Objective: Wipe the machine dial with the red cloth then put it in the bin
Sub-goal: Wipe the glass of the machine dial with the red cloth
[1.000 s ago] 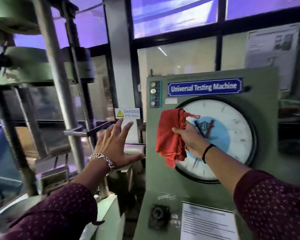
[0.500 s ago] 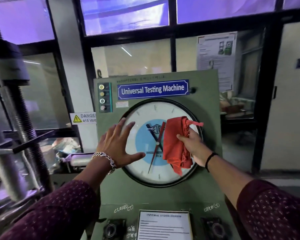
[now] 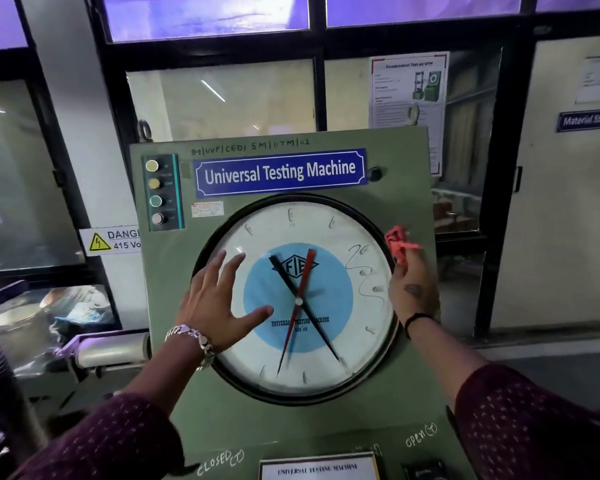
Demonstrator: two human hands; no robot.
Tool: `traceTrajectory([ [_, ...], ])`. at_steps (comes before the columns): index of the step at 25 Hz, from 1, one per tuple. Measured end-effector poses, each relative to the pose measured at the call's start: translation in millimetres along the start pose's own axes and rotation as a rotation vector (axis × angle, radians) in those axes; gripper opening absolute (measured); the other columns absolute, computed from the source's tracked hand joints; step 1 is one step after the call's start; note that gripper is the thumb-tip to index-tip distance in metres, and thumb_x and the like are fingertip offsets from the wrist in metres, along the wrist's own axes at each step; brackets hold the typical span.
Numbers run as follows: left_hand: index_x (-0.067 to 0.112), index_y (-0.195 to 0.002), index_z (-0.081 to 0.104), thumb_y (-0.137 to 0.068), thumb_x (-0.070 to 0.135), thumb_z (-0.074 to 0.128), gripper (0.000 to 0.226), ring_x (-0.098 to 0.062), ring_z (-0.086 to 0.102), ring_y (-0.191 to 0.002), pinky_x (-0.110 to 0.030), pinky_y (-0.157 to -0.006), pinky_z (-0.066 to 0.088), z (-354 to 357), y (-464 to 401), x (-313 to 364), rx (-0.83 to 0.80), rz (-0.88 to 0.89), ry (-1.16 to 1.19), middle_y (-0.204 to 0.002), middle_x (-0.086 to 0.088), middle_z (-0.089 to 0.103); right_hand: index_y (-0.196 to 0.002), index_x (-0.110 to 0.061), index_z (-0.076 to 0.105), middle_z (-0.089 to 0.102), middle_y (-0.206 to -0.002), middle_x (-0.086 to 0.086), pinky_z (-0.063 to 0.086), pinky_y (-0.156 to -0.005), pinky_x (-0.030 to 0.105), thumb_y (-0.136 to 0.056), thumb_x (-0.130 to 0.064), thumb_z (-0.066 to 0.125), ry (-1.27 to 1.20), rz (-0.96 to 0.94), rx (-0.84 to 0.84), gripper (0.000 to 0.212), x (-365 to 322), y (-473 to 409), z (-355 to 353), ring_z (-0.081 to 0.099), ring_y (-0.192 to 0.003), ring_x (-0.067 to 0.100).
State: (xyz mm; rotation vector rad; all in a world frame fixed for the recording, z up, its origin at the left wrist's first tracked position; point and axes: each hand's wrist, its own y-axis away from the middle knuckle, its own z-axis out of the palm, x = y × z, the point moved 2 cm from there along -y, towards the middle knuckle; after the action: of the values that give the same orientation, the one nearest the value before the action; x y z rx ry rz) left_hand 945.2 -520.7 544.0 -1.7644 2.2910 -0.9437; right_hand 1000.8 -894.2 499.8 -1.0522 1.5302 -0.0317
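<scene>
While left hand (image 3: 219,306) lies splayed on round glass dial (image 3: 326,223) | right hand (image 3: 411,289) pinches crumpled red cloth (image 3: 397,242)

Both arms reach forward in dark red dotted sleeves. The left hand (image 3: 219,303) is spread flat, palm forward, its fingers (image 3: 234,268) splayed upward and the thumb out to the side; a silver chain bracelet circles its wrist. The right hand (image 3: 411,292) is raised with its back to the camera, fingers curled closed, a thin black band on its wrist.
</scene>
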Motion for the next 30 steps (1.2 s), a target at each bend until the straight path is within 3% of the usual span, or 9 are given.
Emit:
traceTrajectory([
  [3,0.048,-0.17,0.014,-0.068,0.101,0.054,0.122,-0.03,0.023,-0.163,-0.065,-0.12,0.039,27.3,-11.4,-28.5,-0.037,0.006,0.021,-0.184,0.009,0.01,-0.169,-0.033,0.045,0.024,-0.187,-0.001,0.034,-0.129,0.068,-0.111,-0.015,0.051,0.254,-0.194,-0.255,0.061,-16.6,-6.4,68.5,0.027,-0.169,0.041],
  [6,0.05,-0.17,0.012,-0.069,0.1,0.054,0.12,-0.029,0.023,-0.164,-0.064,-0.123,0.038,52.7,-26.7,-48.6,-0.069,0.052,0.002,-0.184,0.012,0.008,-0.178,-0.035,-0.009,-0.031,-0.184,-0.002,-0.002,-0.134,0.076,-0.114,-0.054,0.045,0.466,-0.187,-0.486,0.086,-7.3,22.1,141.1,-0.025,-0.17,0.035],
  [8,0.048,-0.17,0.014,-0.071,0.097,0.057,0.119,-0.029,0.023,-0.165,-0.062,-0.126,0.036,61.9,-43.0,-57.5,-0.081,0.113,-0.039,-0.184,0.011,0.008,-0.172,-0.042,-0.024,-0.043,-0.176,-0.005,-0.015,-0.129,0.075,-0.107,-0.077,0.034,0.455,-0.202,-0.463,0.094,7.3,26.8,155.8,-0.038,-0.163,0.031],
  [12,0.043,-0.172,0.018,-0.072,0.092,0.059,0.12,-0.035,0.017,-0.168,-0.06,-0.132,0.022,75.8,-96.6,-57.2,-0.108,0.29,-0.158,-0.186,0.003,0.005,-0.172,-0.048,-0.019,-0.029,-0.185,-0.003,-0.017,-0.127,0.078,-0.093,-0.093,0.016,0.35,-0.127,-0.363,0.098,-1.6,4.2,160.7,-0.026,-0.17,0.039],
  [16,0.039,-0.176,0.01,-0.06,0.088,0.08,0.144,-0.038,-0.003,-0.17,-0.062,-0.135,0.002,89.1,-158.8,-47.7,-0.074,0.432,-0.429,-0.185,-0.004,-0.011,-0.167,-0.058,-0.025,-0.039,-0.179,-0.012,-0.022,-0.128,0.074,-0.091,-0.1,0.006,0.349,-0.211,-0.306,0.092,36.7,44.6,167.2,-0.031,-0.169,0.033],
  [21,0.031,-0.177,0.013,-0.026,0.095,0.086,0.18,-0.05,-0.001,-0.168,-0.076,-0.129,-0.002,115.6,-177.8,-57.1,-0.032,0.503,-0.56,-0.185,-0.015,-0.004,-0.176,-0.045,-0.01,-0.025,-0.186,-0.003,-0.005,-0.13,0.082,-0.088,-0.1,0.004,0.229,0.11,-0.09,0.104,27.5,19.8,173.8,-0.018,-0.173,0.039],
  [24,0.032,-0.177,0.011,-0.021,0.103,0.078,0.184,-0.052,0.0,-0.167,-0.077,-0.128,-0.006,123.4,-182.7,-62.8,-0.003,0.532,-0.563,-0.185,-0.015,-0.005,-0.179,-0.04,0.008,-0.004,-0.191,0.001,-0.011,-0.132,0.076,-0.097,-0.093,0.019,0.355,-0.22,-0.063,0.098,24.1,17.4,179.5,-0.008,-0.174,0.04],
  [26,0.033,-0.177,0.007,-0.022,0.105,0.074,0.184,-0.052,-0.003,-0.167,-0.077,-0.128,-0.007,124.7,-183.8,-64.3,0.013,0.532,-0.558,-0.185,-0.014,-0.008,-0.178,-0.042,0.011,0.0,-0.19,0.0,0.0,-0.132,0.079,-0.1,-0.09,0.024,0.448,-0.368,-0.086,0.094,68.1,57.1,167.3,-0.001,-0.174,0.04],
  [30,0.032,-0.177,0.006,-0.024,0.107,0.072,0.182,-0.053,-0.002,-0.167,-0.078,-0.127,-0.006,126.3,-181.6,-64.1,0.034,0.516,-0.585,-0.185,-0.015,-0.009,-0.177,-0.042,0.004,-0.01,-0.189,-0.001,0.005,-0.128,0.084,-0.094,-0.096,0.01,0.24,0.057,-0.018,0.099,59.7,41.5,168.7,-0.006,-0.174,0.038],
])
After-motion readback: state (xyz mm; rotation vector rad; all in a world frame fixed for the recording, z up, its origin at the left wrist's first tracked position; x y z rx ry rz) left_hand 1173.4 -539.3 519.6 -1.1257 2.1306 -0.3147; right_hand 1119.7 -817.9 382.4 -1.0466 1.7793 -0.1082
